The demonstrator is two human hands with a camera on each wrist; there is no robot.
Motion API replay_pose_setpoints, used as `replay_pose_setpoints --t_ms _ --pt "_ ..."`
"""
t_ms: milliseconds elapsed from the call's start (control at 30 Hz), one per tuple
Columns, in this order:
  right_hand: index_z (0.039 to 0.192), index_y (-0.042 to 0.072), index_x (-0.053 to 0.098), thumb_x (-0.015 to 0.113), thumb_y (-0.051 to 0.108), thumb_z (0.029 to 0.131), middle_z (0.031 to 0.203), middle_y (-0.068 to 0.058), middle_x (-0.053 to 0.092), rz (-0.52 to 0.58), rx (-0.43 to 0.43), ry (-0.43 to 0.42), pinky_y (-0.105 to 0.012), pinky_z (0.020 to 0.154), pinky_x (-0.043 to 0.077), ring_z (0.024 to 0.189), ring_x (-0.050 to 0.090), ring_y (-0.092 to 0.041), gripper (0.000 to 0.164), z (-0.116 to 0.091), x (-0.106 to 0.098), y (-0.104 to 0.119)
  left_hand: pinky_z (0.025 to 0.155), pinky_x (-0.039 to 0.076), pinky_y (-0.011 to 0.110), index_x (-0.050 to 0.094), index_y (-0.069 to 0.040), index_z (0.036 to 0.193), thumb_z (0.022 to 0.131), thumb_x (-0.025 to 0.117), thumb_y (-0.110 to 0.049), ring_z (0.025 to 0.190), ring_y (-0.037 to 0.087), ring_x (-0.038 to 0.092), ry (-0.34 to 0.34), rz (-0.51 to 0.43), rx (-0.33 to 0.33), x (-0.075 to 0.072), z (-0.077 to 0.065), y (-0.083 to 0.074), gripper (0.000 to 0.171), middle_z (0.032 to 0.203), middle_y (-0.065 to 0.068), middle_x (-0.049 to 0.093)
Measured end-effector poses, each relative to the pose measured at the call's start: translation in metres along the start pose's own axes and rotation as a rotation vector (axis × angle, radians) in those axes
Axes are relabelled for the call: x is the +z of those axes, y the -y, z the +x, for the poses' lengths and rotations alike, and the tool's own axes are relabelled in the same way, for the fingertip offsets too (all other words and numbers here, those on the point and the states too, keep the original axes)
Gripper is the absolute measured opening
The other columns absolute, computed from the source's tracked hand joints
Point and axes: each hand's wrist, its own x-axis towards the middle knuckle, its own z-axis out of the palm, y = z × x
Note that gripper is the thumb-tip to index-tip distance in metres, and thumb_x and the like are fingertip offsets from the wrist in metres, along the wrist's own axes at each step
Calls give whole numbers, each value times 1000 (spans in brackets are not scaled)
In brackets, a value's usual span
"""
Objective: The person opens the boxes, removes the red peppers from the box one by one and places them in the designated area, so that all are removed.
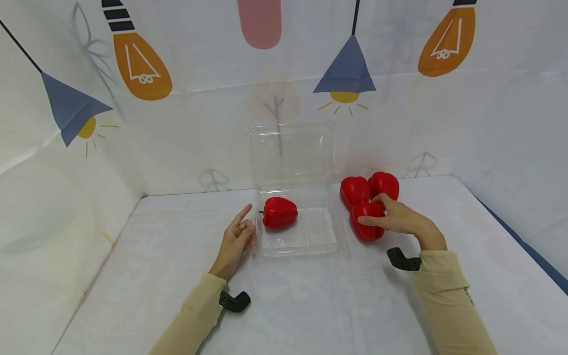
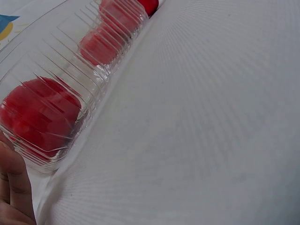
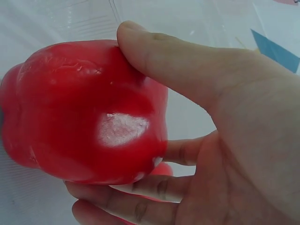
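Note:
A clear plastic clamshell box lies with its lid raised at the back. On its side in the left part of the box is a red bell pepper, its green stem to the left. My left hand is at the box's left wall, index finger extended and the other fingers bent; whether it touches the wall I cannot tell. To the right of the box my right hand grips another red bell pepper, thumb on one side and fingers on the other.
Two more red bell peppers, one at the left and one at the right, sit just behind the gripped one. A white cloth covers the table. Behind it hangs a white curtain printed with lamps and bulbs.

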Motion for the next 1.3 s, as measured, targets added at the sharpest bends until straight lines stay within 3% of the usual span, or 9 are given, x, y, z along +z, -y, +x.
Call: replay_pose_setpoints --t_ms 500,900,1300 --pt "132 2 33 67 55 78 127 -22 48 -12 -16 7 -45 81 54 117 45 -39 83 0 0 0 52 37 16 28 -14 148 96 50 -6 59 7 48 -7 13 2 1 0 -1 58 77 -6 50" --pt "137 4 31 58 60 83 131 -21 46 -45 -8 52 -50 87 50 119 43 -39 82 -3 -2 -1 52 38 16 27 -12 149 96 50 -7 60 6 48 -1 30 9 2 0 -2 58 78 -4 50" --pt "131 4 41 61 53 84 120 -18 52 -94 -50 18 -46 82 52 110 50 -33 71 -3 -4 -3 53 39 15 26 -13 149 96 51 -8 60 6 47 3 26 6 0 -1 -1 58 78 -4 50"
